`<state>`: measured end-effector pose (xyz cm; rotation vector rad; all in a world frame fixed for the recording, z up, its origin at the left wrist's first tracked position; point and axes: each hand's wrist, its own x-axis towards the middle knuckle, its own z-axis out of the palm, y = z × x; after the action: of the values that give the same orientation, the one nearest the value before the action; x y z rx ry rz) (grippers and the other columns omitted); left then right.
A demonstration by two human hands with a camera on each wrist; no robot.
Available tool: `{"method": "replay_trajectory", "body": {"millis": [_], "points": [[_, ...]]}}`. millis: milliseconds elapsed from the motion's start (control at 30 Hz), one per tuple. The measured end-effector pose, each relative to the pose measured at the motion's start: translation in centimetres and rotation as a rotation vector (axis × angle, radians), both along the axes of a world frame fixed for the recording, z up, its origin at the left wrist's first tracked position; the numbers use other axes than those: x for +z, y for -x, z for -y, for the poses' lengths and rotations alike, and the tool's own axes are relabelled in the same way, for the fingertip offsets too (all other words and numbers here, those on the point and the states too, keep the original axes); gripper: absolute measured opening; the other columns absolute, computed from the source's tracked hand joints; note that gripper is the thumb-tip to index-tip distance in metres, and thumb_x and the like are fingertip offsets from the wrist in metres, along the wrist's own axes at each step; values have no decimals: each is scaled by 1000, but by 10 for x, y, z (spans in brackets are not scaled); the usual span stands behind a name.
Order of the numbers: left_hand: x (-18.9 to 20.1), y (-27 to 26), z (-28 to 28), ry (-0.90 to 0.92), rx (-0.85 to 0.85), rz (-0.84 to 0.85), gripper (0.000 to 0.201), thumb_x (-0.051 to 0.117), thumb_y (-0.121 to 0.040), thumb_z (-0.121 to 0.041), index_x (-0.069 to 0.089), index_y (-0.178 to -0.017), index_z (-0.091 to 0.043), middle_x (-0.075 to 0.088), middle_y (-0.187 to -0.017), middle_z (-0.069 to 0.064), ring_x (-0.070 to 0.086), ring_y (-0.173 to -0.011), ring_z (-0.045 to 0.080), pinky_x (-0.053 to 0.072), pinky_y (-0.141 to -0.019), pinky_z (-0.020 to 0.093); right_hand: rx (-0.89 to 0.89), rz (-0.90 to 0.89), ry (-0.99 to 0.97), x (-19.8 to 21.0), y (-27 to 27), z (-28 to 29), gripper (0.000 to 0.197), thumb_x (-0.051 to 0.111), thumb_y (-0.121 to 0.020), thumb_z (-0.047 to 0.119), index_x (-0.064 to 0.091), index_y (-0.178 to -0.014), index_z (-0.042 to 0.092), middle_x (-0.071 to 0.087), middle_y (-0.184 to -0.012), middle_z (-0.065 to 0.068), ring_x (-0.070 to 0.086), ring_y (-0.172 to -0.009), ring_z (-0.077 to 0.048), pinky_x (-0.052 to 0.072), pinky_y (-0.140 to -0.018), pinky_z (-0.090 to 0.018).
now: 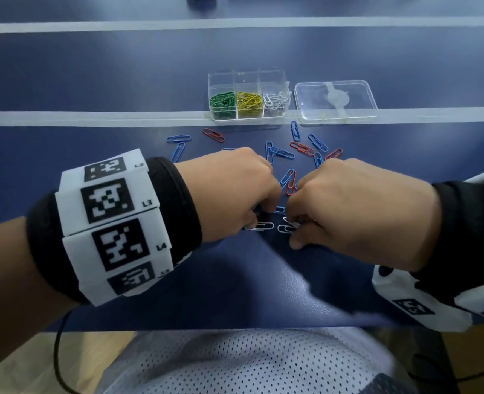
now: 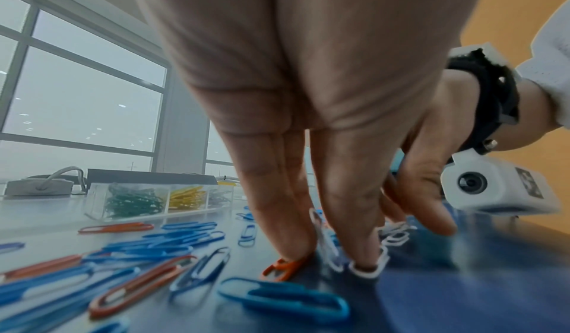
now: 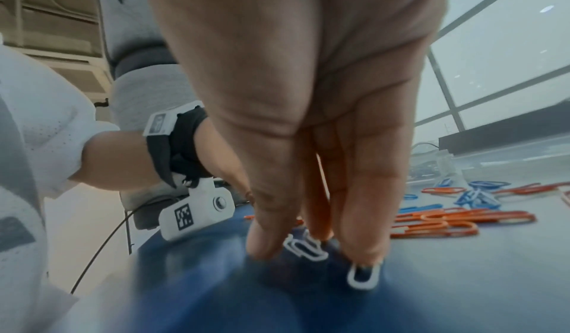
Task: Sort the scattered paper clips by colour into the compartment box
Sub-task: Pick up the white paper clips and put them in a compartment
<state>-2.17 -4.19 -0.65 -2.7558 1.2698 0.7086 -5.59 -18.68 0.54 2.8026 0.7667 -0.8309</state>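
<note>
Both hands reach down to the blue table near its front. My left hand (image 1: pixel 253 218) pinches a white paper clip (image 2: pixel 322 237) that stands upright between thumb and finger; one fingertip (image 2: pixel 293 250) rests on an orange clip (image 2: pixel 285 269). My right hand (image 1: pixel 294 227) pinches a tilted white clip (image 3: pixel 305 245) and touches another white clip (image 3: pixel 364 276). Several blue clips (image 1: pixel 282 152) and red clips (image 1: pixel 301 148) lie scattered beyond the hands. The clear compartment box (image 1: pixel 220 81) holds green, yellow and white clips in separate front cells.
The box's clear lid (image 1: pixel 336 100) lies just right of the box on a pale tape line (image 1: pixel 93 118). A red and blue clip pair (image 1: pixel 290 182) sits between the knuckles. The table's front edge (image 1: pixel 235 328) runs close below the wrists.
</note>
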Motion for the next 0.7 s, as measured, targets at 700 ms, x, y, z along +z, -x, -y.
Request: {"method": "replay_trajectory", "body": {"millis": [700], "points": [[-1, 19, 11, 76, 126, 21, 32, 48, -81, -13, 36, -109, -23, 46, -76, -3, 42, -72, 27, 33, -65, 31, 7, 77, 93, 34, -8, 9, 17, 53, -77, 34, 66, -79, 22, 58, -64, -3, 44, -57, -18, 47, -63, -30]]}}
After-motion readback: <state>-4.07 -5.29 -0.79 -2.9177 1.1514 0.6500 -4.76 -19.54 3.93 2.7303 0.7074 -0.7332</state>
